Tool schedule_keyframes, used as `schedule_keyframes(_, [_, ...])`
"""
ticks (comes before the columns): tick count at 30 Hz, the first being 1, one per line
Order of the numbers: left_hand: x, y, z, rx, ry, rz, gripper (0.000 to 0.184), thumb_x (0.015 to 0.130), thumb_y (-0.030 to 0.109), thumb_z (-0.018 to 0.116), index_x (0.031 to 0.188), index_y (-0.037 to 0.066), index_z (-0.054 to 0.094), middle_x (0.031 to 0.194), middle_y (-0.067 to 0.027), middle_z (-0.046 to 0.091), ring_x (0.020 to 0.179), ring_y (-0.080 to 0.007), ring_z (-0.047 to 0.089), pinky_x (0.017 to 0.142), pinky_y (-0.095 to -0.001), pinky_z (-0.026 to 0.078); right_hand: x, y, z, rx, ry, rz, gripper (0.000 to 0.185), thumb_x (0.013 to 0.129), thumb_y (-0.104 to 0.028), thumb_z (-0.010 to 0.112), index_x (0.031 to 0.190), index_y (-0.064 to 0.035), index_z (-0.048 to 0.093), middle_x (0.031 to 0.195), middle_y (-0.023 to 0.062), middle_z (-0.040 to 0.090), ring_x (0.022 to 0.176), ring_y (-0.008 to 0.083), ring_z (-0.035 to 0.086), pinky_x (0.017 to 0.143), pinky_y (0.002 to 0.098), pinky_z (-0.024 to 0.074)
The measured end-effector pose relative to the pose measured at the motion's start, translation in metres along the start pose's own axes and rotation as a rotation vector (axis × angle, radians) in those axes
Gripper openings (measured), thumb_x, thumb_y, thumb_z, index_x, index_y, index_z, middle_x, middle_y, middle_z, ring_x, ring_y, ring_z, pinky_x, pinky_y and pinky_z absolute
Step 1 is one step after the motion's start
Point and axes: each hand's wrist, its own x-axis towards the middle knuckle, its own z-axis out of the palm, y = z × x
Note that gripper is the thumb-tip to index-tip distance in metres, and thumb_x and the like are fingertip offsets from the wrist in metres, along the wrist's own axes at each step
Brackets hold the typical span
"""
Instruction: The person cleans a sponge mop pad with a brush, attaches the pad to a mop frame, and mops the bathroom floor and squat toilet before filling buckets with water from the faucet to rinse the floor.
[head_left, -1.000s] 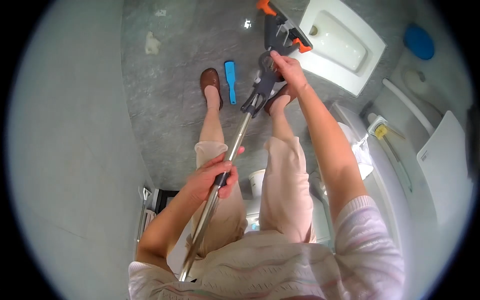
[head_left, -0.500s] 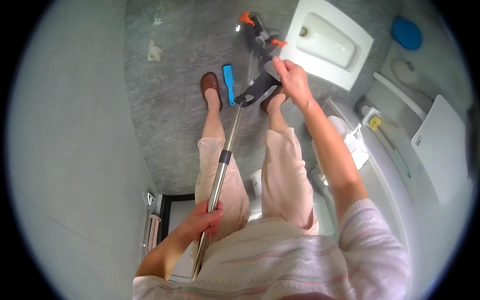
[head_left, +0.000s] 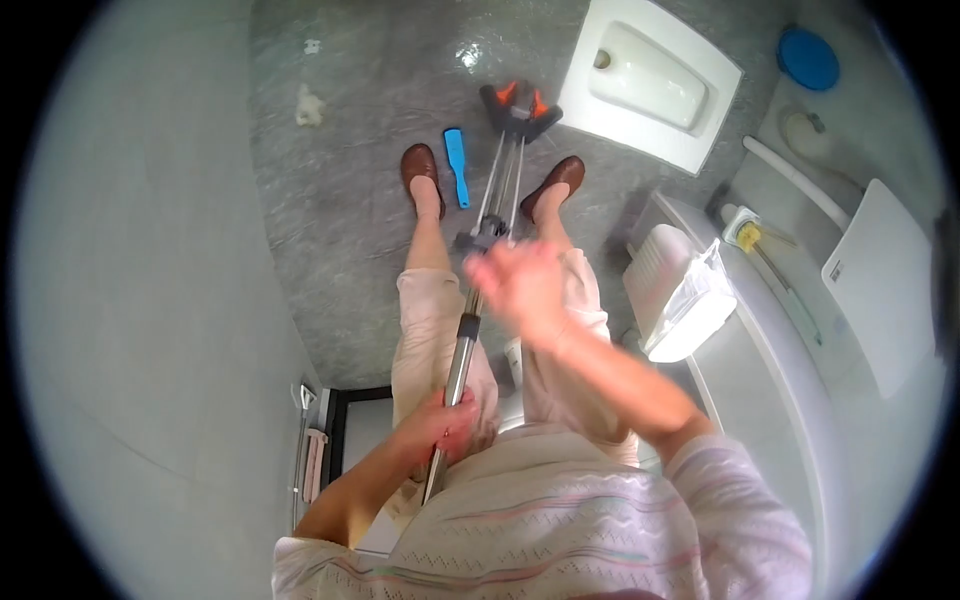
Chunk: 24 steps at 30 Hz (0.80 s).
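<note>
Grey marbled flooring (head_left: pixel 350 250) is spreading beneath the person's legs, and a pale wall (head_left: pixel 150 250) is rising on the left. Low over the thighs, the left hand (head_left: pixel 440 425) is holding the steel pole (head_left: pixel 459 368) in a closed grip. The right hand (head_left: pixel 525 290) is hovering at or just beside the dark collar (head_left: pixel 483 237), blurring as it moves; whether it is touching or gripping anything, I can't tell. It is now lying nearer the body than a moment ago, having left the dark part by the head (head_left: pixel 516 125), and the tool is sitting straighter, its thin rods (head_left: pixel 517 180) running roughly in line with the pole. That is leaving the left hand as the one clear support. The tool is hanging between the legs, its head pointing to the far side; its long axis is running from near left to far, leaning slightly right. Between the brown shoes (head_left: pixel 419 165), a blue brush-like tool (head_left: pixel 455 165) is lying to the left of the rods, its narrow end pointing near. Farther out, a white squat toilet (head_left: pixel 650 85) is standing just right of the head, and a pale clump (head_left: pixel 309 105) is resting at far left. A bin (head_left: pixel 655 270) with a plastic liner is leaning on the right, while a blue round object (head_left: pixel 808 58) is sitting at far right.
</note>
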Motion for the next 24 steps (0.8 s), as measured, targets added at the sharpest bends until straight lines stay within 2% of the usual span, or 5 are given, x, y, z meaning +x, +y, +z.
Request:
schedule_keyframes(7, [0.022, 0.008, 0.003, -0.037, -0.015, 0.023, 0.010, 0.084, 0.009, 0.050, 0.082, 0.011, 0.040, 0.050, 0.0023, 0.033, 0.034, -0.0089, 0.032, 0.034, -0.0259, 0.028, -0.016, 0.010, 0.018, 0.153, 0.055, 0.065, 0.027, 0.076, -0.030, 0.061, 0.063, -0.0092, 0.048, 0.054, 0.0063, 0.049, 0.053, 0.0234, 0.048, 0.067, 0.0320, 0.0317])
schedule_keyframes(15, [0.019, 0.003, -0.016, 0.085, 0.002, -0.019, 0.012, 0.082, 0.007, 0.049, 0.081, 0.012, 0.038, 0.050, 0.0014, 0.034, 0.033, -0.0094, 0.032, 0.034, -0.0260, 0.027, 0.003, 0.056, 0.000, 0.251, 0.071, 0.092, 0.037, 0.076, -0.034, 0.061, 0.058, -0.0049, 0.046, 0.050, 0.0112, 0.048, 0.049, 0.0283, 0.046, 0.055, 0.0353, 0.0366])
schedule_keyframes(17, [0.008, 0.004, -0.027, 0.119, 0.010, -0.041, 0.014, 0.081, 0.005, 0.050, 0.081, 0.012, 0.038, 0.050, 0.0015, 0.035, 0.034, -0.0093, 0.032, 0.033, -0.0254, 0.026, 0.040, 0.104, -0.011, 0.576, 0.009, 0.496, 0.043, 0.079, -0.037, 0.058, 0.059, -0.0006, 0.047, 0.049, 0.0118, 0.046, 0.046, 0.0242, 0.043, 0.049, 0.0342, 0.0378])
schedule_keyframes(19, [-0.007, 0.009, -0.033, 0.084, 0.017, -0.084, 0.015, 0.080, 0.005, 0.052, 0.080, 0.012, 0.038, 0.051, 0.0015, 0.037, 0.034, -0.0091, 0.034, 0.033, -0.0246, 0.026, 0.062, 0.155, 0.018, 0.534, 0.035, 0.448, 0.048, 0.081, -0.043, 0.053, 0.065, 0.0017, 0.054, 0.051, 0.0063, 0.045, 0.049, 0.0129, 0.043, 0.050, 0.0308, 0.0382])
schedule_keyframes(24, [-0.005, 0.026, -0.038, 0.115, 0.048, -0.119, 0.016, 0.079, 0.004, 0.054, 0.079, 0.012, 0.040, 0.050, 0.0017, 0.036, 0.034, -0.0091, 0.033, 0.033, -0.0243, 0.025, 0.107, 0.181, 0.046, 0.862, -0.036, 0.663, 0.049, 0.081, -0.048, 0.050, 0.073, 0.0002, 0.055, 0.056, 0.0007, 0.042, 0.051, 0.0094, 0.037, 0.048, 0.0232, 0.0315])
